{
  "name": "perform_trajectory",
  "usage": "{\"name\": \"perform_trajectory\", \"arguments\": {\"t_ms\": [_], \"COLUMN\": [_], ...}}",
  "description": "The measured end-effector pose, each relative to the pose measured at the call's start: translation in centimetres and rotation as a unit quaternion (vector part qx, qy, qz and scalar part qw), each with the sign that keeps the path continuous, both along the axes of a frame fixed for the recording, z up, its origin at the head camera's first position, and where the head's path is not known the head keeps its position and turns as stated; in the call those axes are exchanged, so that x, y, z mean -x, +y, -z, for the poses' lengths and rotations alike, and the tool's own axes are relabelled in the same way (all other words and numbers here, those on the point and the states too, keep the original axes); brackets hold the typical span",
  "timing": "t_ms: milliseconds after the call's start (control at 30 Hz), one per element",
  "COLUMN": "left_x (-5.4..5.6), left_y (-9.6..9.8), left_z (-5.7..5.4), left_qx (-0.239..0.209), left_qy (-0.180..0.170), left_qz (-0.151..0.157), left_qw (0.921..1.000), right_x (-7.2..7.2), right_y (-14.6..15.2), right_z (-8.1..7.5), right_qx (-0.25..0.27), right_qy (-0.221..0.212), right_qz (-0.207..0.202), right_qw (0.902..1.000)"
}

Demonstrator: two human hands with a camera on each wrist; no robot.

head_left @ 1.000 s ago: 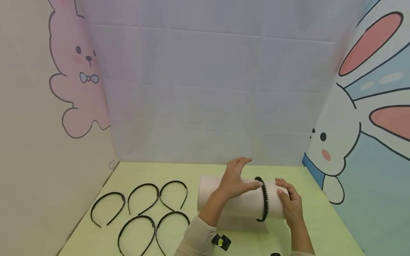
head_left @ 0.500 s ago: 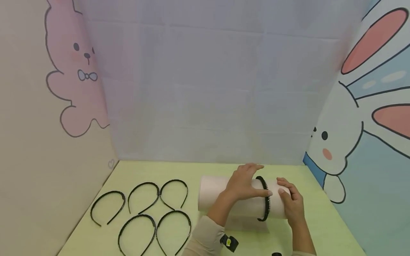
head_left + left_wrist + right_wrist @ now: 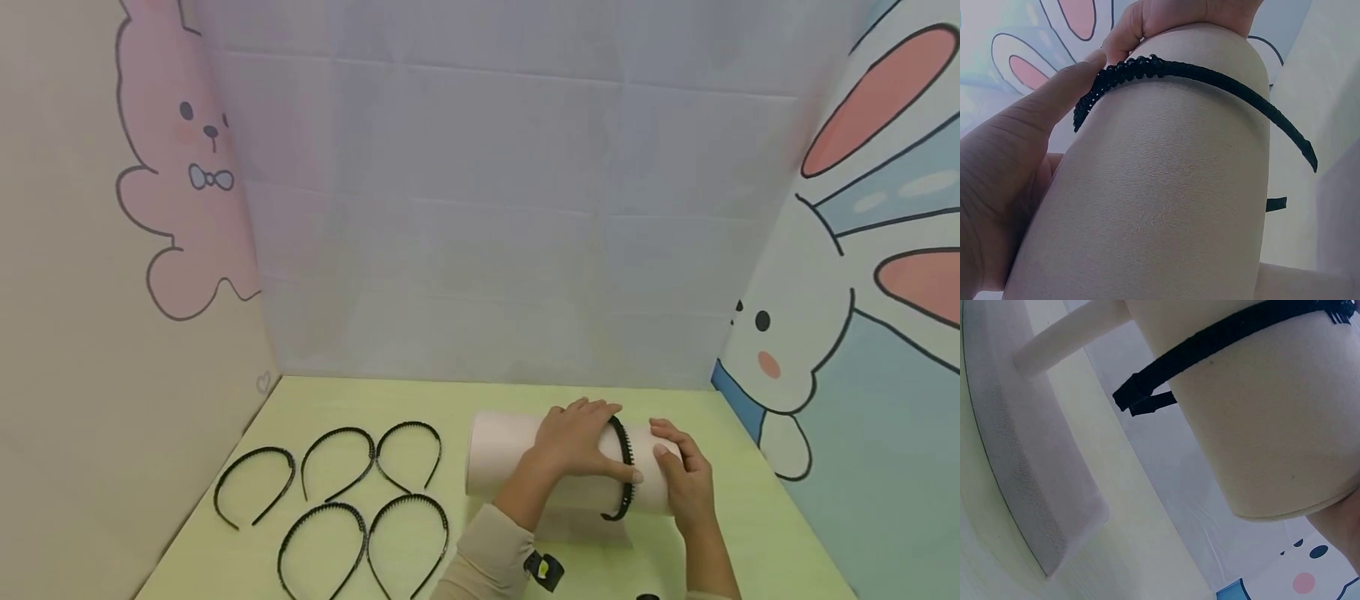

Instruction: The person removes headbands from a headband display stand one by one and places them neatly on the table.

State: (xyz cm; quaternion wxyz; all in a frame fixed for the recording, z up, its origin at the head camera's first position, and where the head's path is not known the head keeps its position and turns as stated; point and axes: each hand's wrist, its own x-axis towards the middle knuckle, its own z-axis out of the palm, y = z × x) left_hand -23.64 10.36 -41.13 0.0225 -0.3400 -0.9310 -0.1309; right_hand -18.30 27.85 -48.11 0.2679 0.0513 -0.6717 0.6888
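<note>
A pale padded roll lies crosswise on a low stand base. Around the roll's right part sits a black toothed headband, its two free ends sticking out below in the right wrist view. My left hand spreads over the roll with fingers on top; its straight thumb crosses the front of the headband. In the left wrist view that thumb touches the toothed part of the headband. My right hand grips the roll's right end, thumb in front and fingers behind.
Several more black headbands lie on the green table at the left, among them a back-row headband and a front-row headband. A small black object shows at the bottom edge. Cartoon-printed walls enclose the table.
My left hand has moved right and down along the roll, its thumb passing from the headband's near edge to across it. The right hand keeps its hold on the roll's end.
</note>
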Motion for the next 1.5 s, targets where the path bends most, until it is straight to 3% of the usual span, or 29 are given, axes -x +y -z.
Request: {"name": "perform_trajectory", "arguments": {"t_ms": [200, 400, 700, 967, 1500], "left_x": [-0.2, -0.2, -0.3, -0.9, -2.2], "left_y": [0.1, 0.1, -0.3, -0.9, -2.0], "left_z": [0.0, 0.1, 0.1, 0.6, 1.1], "left_qx": [0.018, 0.036, 0.016, -0.004, 0.001], "left_qy": [-0.015, -0.005, -0.002, 0.003, 0.050], "left_qz": [0.000, -0.009, -0.018, -0.022, -0.047], "left_qw": [0.9997, 0.9993, 0.9997, 0.9997, 0.9976], "right_x": [0.1, 0.1, 0.2, 0.1, 0.1], "right_y": [0.2, 0.0, -0.1, 0.0, -0.1], "right_z": [0.1, 0.0, -0.1, 0.0, -0.3], "right_qx": [0.003, 0.006, 0.003, -0.002, -0.008], "right_qy": [0.004, 0.003, 0.008, -0.019, -0.020], "right_qz": [-0.001, -0.001, -0.009, 0.012, 0.007], "right_qw": [1.0000, 1.0000, 0.9999, 0.9998, 0.9997]}}
